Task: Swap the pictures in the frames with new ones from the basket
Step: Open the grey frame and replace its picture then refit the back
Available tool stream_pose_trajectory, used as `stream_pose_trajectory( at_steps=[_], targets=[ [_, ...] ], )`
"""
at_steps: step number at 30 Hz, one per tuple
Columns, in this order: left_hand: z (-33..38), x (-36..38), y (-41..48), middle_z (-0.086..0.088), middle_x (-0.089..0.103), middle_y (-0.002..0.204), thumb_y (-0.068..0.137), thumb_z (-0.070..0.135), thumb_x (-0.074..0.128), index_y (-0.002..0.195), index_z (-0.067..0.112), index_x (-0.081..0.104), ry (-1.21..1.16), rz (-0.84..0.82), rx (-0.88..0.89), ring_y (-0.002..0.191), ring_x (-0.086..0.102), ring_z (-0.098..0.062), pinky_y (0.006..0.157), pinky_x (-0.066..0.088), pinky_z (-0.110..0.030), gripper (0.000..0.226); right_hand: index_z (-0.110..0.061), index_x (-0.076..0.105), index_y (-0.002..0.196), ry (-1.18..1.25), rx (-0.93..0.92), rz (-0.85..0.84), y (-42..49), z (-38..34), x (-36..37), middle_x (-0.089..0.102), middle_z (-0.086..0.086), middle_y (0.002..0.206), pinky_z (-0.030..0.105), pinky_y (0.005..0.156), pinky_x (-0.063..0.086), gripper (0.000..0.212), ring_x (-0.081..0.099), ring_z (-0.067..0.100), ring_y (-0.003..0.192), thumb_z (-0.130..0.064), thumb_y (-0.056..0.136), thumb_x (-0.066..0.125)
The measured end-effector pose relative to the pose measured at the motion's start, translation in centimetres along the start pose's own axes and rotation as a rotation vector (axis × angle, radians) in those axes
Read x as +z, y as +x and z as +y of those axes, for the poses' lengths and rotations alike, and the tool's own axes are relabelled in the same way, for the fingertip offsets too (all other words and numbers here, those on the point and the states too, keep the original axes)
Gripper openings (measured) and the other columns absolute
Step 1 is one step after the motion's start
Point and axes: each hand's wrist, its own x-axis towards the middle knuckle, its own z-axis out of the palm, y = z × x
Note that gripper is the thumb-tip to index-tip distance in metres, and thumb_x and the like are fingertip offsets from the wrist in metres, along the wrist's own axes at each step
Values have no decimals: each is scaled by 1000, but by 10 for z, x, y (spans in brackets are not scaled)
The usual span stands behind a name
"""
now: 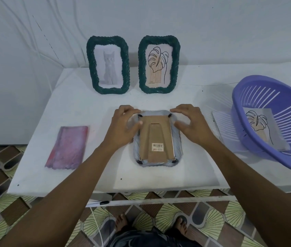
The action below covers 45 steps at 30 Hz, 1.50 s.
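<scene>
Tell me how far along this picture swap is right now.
Done, possibly: the cat frame and leaf frame stand upright at the back, though I can't tell if they're swapped. In hand: the face-down frame, left hand and right hand gripping its top corners. Left: a leaf picture lies in the basket.

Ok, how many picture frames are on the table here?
3. Two green frames stand at the back, the cat frame left of the leaf frame; a third frame lies face down, held by the left hand and right hand. None seems hidden.
</scene>
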Motion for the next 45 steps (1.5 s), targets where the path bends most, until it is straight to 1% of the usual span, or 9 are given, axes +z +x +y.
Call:
stream_pose_trajectory(
  at_steps=[3, 8, 13, 21, 28, 33, 37, 42, 45],
  targets=[
    [3, -2, -38, 7, 41, 131, 85, 40, 61, 122, 27, 63, 46, -68, 83, 125, 35, -12, 107, 32, -32, 40, -31, 66, 117, -77, -152, -30, -34, 0, -6, 56, -8, 125, 50, 98, 39, 34, 43, 17, 115, -23, 84, 69],
    [1, -11, -80, 8, 48, 129, 83, 47, 62, 122, 27, 65, 122, -173, 236, 124, 39, -13, 105, 35, -38, 44, -29, 70, 114, -44, -278, -148, -79, -1, -9, 59, -13, 126, 35, 96, 39, 38, 48, 13, 114, -43, 80, 65],
    [2, -13, -85, 15, 55, 126, 79, 52, 66, 117, 26, 69, 66, -183, 230, 119, 45, -9, 100, 41, -32, 46, -36, 71, 109, -39, -243, -117, -89, 1, -1, 58, -21, 127, 49, 90, 44, 36, 50, 7, 115, -49, 76, 70],
    [4, -3, -87, 13, 58, 121, 78, 49, 65, 106, 23, 73, 89, -96, 223, 112, 47, -7, 95, 37, -17, 39, -32, 75, 97, 22, -218, 2, -91, -1, 11, 67, -17, 114, 50, 85, 47, 30, 57, 3, 106, -49, 73, 72],
    [5, 3, -88, 10, 59, 118, 81, 43, 62, 102, 22, 73, 56, -77, 185, 105, 55, -11, 88, 47, -26, 31, -27, 76, 94, 20, -196, 58, -92, -3, 18, 69, -13, 108, 47, 81, 50, 26, 61, 7, 102, -45, 77, 69],
    [2, -4, -79, 5, 61, 116, 81, 32, 69, 104, 17, 73, 84, -64, 200, 104, 57, -12, 89, 49, -30, 28, -25, 76, 95, 7, -184, 57, -82, -11, 24, 69, -9, 110, 47, 85, 51, 20, 60, 8, 103, -30, 76, 77],
    [-6, -18, -73, 2, 62, 115, 81, 42, 61, 105, 15, 73, 114, -60, 195, 104, 58, -15, 89, 50, -35, 38, -24, 76, 93, 15, -183, 31, -69, -23, 35, 69, -7, 110, 46, 85, 50, 27, 61, 10, 102, -44, 78, 66],
    [-9, -27, -70, 3, 59, 119, 80, 45, 58, 110, 20, 71, 134, -16, 179, 108, 52, -14, 94, 44, -37, 41, -29, 73, 96, 2, -173, 7, -62, -27, 39, 66, -13, 114, 48, 88, 47, 28, 58, 10, 105, -48, 80, 61],
    [8, -21, -59, 4, 55, 124, 81, 45, 55, 114, 22, 66, 158, 41, 163, 113, 45, -11, 99, 38, -38, 41, -30, 69, 108, 23, -122, 45, -57, -20, 29, 61, -10, 121, 48, 98, 42, 25, 53, 13, 113, -34, 84, 65]
  ],
)
